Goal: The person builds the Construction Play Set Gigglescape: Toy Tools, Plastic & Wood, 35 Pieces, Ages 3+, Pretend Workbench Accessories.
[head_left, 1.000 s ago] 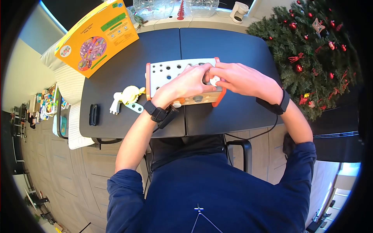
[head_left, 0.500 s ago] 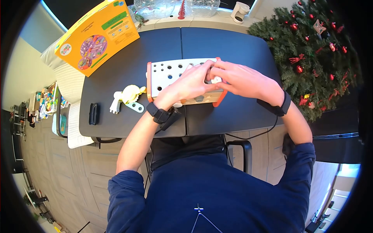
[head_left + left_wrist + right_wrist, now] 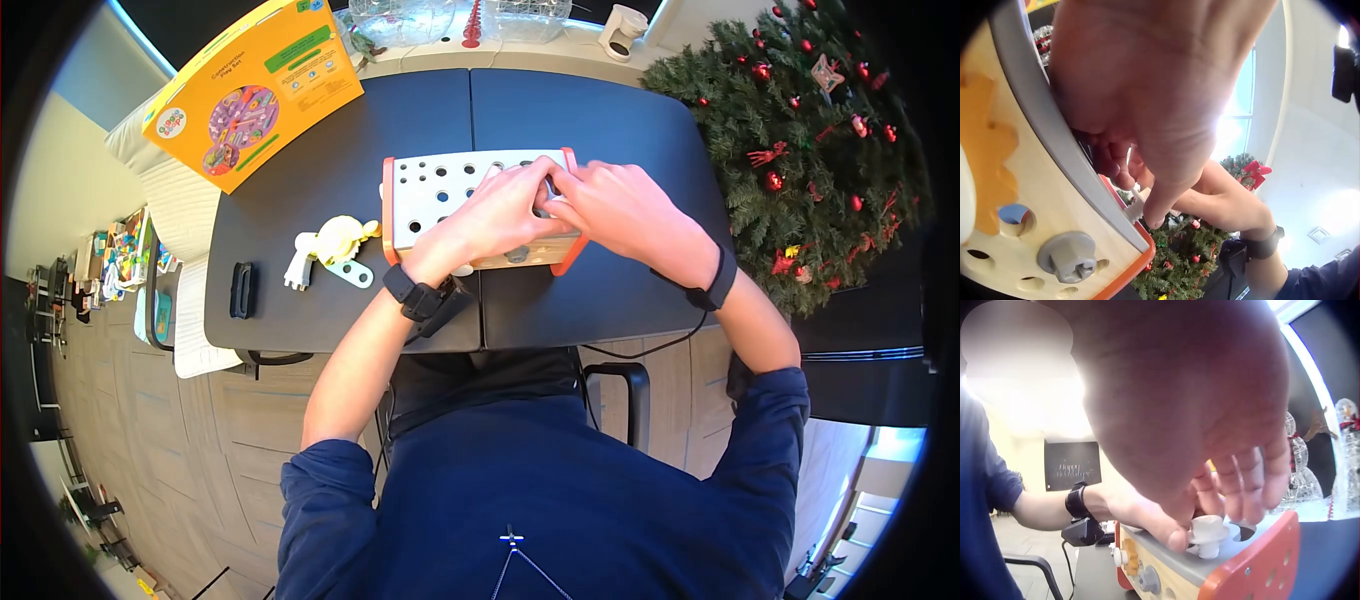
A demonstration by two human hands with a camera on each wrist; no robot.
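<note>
A box-shaped toy workbench (image 3: 430, 215) stands on the table, with a light, holed top, wooden sides and red end panels. Both hands meet over its right end. My left hand (image 3: 500, 205) reaches across the top, and its thumb (image 3: 1177, 540) presses against a white plastic screw (image 3: 1209, 534) standing at the top surface. The threaded shank shows beside that thumb in the left wrist view. My right hand (image 3: 630, 210) arches over the screw, fingertips close behind it; whether they grip it I cannot tell. From the head view, the hands hide the screw.
A grey bolt (image 3: 1072, 256) and an orange gear (image 3: 985, 150) sit on the workbench's side. Left of it lie a yellow toy piece (image 3: 340, 240), a pale holed strip (image 3: 350, 273) and a black case (image 3: 242, 290). A yellow box (image 3: 250, 95) and a decorated tree (image 3: 800, 150) flank the table.
My right hand has turned and shifted up slightly, its wrist bending further. The white piece visible between the hands earlier is now hidden in the head view. My left hand stays nearly in place.
</note>
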